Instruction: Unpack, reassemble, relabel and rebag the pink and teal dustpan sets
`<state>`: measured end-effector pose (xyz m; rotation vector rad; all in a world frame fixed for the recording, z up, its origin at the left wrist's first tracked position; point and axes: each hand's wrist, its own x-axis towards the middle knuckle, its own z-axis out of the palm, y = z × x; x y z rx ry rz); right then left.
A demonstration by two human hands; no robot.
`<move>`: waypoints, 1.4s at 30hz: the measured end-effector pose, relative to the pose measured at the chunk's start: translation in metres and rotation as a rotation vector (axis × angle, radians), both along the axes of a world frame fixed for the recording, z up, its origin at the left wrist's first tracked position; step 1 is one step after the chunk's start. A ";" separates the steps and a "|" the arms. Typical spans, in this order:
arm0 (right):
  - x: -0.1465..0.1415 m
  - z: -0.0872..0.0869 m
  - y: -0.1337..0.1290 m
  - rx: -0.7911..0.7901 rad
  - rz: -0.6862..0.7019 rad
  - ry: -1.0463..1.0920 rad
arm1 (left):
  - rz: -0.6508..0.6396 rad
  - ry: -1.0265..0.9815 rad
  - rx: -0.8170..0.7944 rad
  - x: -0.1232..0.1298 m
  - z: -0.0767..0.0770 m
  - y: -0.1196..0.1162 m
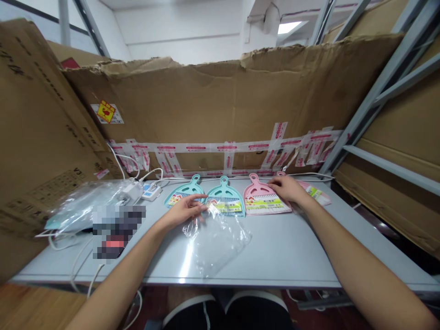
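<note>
Plastic dustpans (225, 198), two teal, two pink; left hand (184, 211) open, right hand (287, 189) spread on one.

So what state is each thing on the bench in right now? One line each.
Left hand: open, fingers at the bag's top end
Right hand: open, resting on the pink dustpan
Pink dustpan: flat, labelled
Teal dustpans: two, flat, labelled
Clear plastic bag: crumpled, lying flat
Power strip: cables plugged in
</note>
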<state>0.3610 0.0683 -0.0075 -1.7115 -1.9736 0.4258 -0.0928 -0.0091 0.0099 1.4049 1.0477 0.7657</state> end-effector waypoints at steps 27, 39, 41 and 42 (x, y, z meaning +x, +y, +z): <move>0.013 -0.003 0.008 0.171 -0.106 0.261 | -0.092 0.023 -0.009 -0.005 -0.003 0.001; 0.017 0.004 0.004 -0.086 -0.174 0.817 | -0.121 -0.081 -0.106 -0.008 0.003 0.000; 0.017 0.006 0.004 -0.166 -0.176 0.999 | -0.093 -0.073 -0.094 -0.009 0.004 0.001; 0.017 0.007 0.004 -0.206 -0.170 1.080 | -0.069 -0.069 -0.084 -0.010 0.004 0.002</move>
